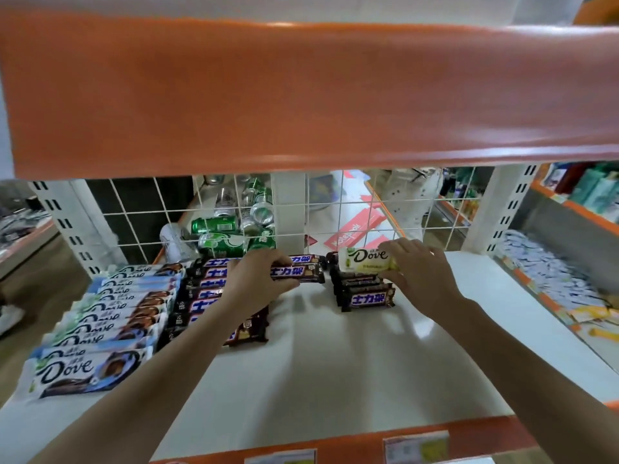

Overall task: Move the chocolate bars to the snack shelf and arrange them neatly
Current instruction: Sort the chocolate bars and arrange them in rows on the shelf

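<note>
Left hand: fingers curled over a dark Snickers bar, which is gripped at the far end of the middle row.
Right hand: a pale yellow Dove bar is pinched by its right end and held atop the short stack of Snickers bars to the right.
Middle row of Snickers bars: laid crosswise, overlapping, running from the back toward the front, partly hidden by the left forearm.
Blue-and-white Dove bars: a long overlapping row at the left edge.
White shelf: all bars are borne on it; orange front lip with price tags.
Wire grid back: green cans are seen behind it.
Orange upper shelf: overhead, blurred.
</note>
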Motion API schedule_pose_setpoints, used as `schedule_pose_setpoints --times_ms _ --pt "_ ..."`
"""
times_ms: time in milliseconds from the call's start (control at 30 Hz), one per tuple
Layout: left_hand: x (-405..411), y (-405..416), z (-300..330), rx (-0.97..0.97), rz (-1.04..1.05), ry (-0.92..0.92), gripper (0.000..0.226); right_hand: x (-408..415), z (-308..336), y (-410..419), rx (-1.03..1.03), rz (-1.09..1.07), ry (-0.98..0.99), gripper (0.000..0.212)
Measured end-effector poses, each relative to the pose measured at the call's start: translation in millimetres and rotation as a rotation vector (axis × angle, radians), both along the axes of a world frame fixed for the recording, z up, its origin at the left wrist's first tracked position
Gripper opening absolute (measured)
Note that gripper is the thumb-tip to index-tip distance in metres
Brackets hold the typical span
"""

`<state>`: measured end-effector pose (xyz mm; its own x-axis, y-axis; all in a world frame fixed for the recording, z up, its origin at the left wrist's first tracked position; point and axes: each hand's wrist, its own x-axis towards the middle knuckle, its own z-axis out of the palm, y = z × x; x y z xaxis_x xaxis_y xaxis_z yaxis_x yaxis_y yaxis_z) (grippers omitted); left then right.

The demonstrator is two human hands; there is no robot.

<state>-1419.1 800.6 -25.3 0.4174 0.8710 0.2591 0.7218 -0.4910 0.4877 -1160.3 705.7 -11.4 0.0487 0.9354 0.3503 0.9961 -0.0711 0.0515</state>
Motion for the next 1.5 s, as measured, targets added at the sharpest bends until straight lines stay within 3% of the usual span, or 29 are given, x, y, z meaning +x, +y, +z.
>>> schedule_pose_setpoints --times_ms 567,767,967,1500 --pt "25.1 34.7 -9.1 0.013 0.047 0.017 0.026 -4.8 2.9 28.7 -0.078 0.045 -0.020 0.042" --pt "27.1 37.5 -21.3 0.035 0.034 0.093 0.043 -6.5 0.7 34.4 -0.081 0.054 0.004 0.041" --pt "25.4 39.5 -24.0 0.037 0.005 0.101 0.043 -8.9 -3.3 38.5 -0.077 0.069 -0.010 0.042" --pt "-20.0 10.5 0.4 0.007 0.008 0.066 0.041 -43.4 -1.9 42.0 -0.053 0.103 -0.013 0.044"
